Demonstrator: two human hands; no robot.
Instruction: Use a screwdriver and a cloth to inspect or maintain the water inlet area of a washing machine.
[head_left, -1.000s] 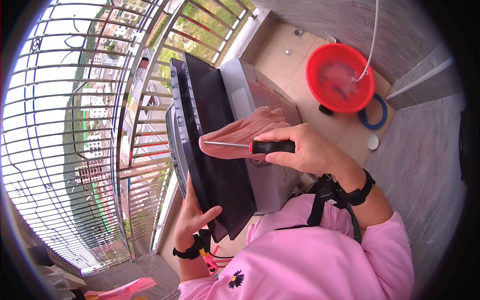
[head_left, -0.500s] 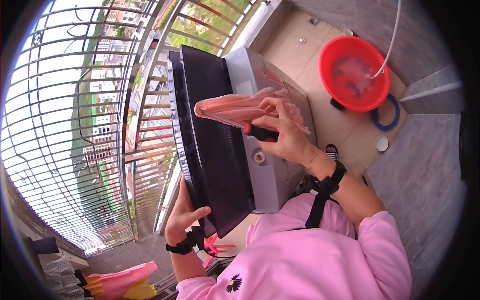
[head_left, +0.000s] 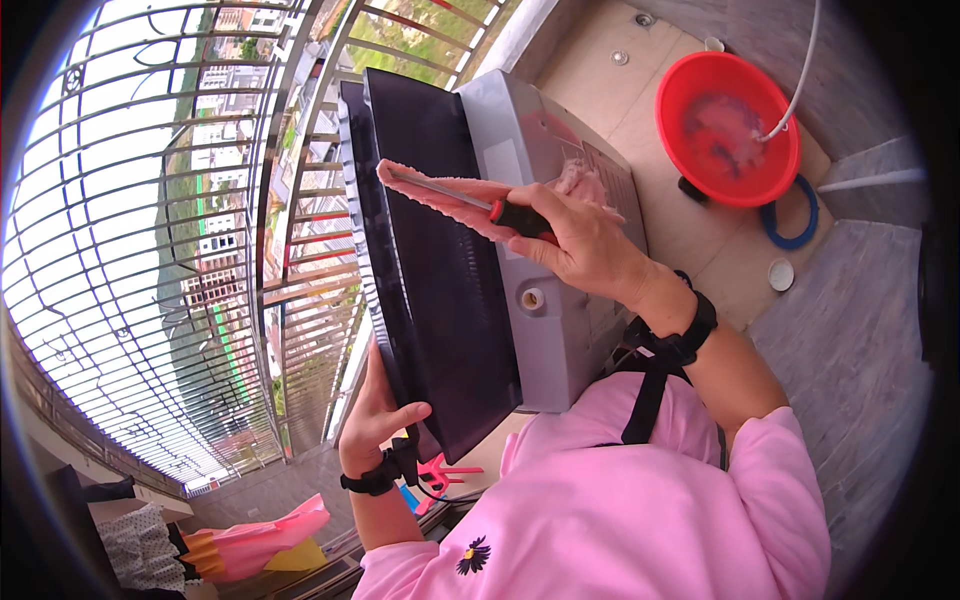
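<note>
A grey boxy appliance (head_left: 555, 330) with a wide dark panel (head_left: 445, 300) stands on its side in front of me. My right hand (head_left: 590, 240) is closed round the red-and-black handle of a screwdriver (head_left: 450, 189). The screwdriver's metal shaft points left over the panel, its tip inside a fold of pink cloth (head_left: 470, 212). That cloth trails back under my fingers onto the grey housing, where its far end is bunched. At the panel's near left edge my left hand (head_left: 380, 415) grips the rim, thumb on the dark face and fingers partly hidden behind.
A red basin (head_left: 670, 140) of water, with a white hose (head_left: 806, 75) running into it, sits on the tiled floor at the far right. Beside it lies a blue ring (head_left: 790, 240). Metal railings (head_left: 300, 250) line the left side. Colourful laundry (head_left: 260, 540) shows at the lower left.
My right hand has closed further over the screwdriver and cloth, with its raised fingers now lowered. The cloth is drawn narrower along the shaft. My left hand keeps its grip; the view has shifted slightly.
</note>
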